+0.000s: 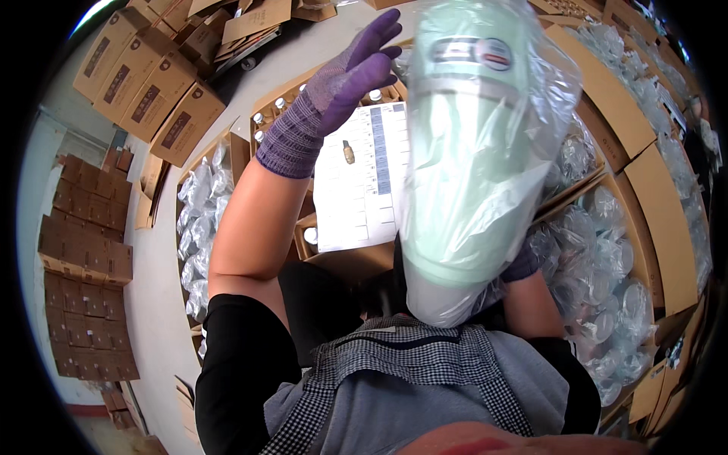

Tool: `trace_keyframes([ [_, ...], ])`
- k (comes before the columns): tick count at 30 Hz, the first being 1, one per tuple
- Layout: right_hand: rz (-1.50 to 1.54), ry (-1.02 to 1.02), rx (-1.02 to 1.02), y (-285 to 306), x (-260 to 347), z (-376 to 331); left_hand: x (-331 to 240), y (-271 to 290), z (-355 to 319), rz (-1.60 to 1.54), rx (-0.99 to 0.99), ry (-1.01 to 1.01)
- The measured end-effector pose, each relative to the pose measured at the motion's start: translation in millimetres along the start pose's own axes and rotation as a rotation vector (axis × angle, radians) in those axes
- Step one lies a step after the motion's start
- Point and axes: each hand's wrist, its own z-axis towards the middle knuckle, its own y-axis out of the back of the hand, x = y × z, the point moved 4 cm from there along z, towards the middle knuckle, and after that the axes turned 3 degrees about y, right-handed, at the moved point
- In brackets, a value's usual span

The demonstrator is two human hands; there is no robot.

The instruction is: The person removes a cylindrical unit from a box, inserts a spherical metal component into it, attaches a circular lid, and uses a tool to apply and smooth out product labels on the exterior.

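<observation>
A mint-green tumbler [470, 167] with a grey end, wrapped in a clear plastic bag, looms close in front of me, tilted. My right hand [523, 264], in a purple knit glove, grips it from behind; most of its fingers are hidden by the tumbler. To the left, my left hand [360, 72] in a matching glove is raised with fingers stretched apart, holding nothing. Below that hand, a white printed sheet [341, 216] lies over an open carton, with a small brownish-gold object [349, 152] on it.
White-capped bottles [311, 236] stand in the carton around the sheet. Cartons of clear-bagged items flank me, left [199, 220] and right [599, 296]. Stacked brown boxes [163, 106] rise at far left, more boxes [87, 250] along the wall. Flattened cardboard [250, 23] lies on a wheeled cart.
</observation>
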Motion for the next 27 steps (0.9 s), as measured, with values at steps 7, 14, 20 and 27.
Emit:
trace_keyframes([
  [7,0.104,-0.239,0.476,-147,-26,15,-83,42,-180,-0.149,-0.493,-0.061],
  [14,0.166,-0.217,0.465,-105,18,18,-45,-13,-307,0.037,-0.735,0.193],
  [20,-0.301,0.259,0.308,-142,41,-38,-27,-71,-328,-0.171,-0.721,0.282],
  [27,-0.481,-0.143,0.455,-94,-35,-114,-47,32,-335,0.253,-0.643,0.116],
])
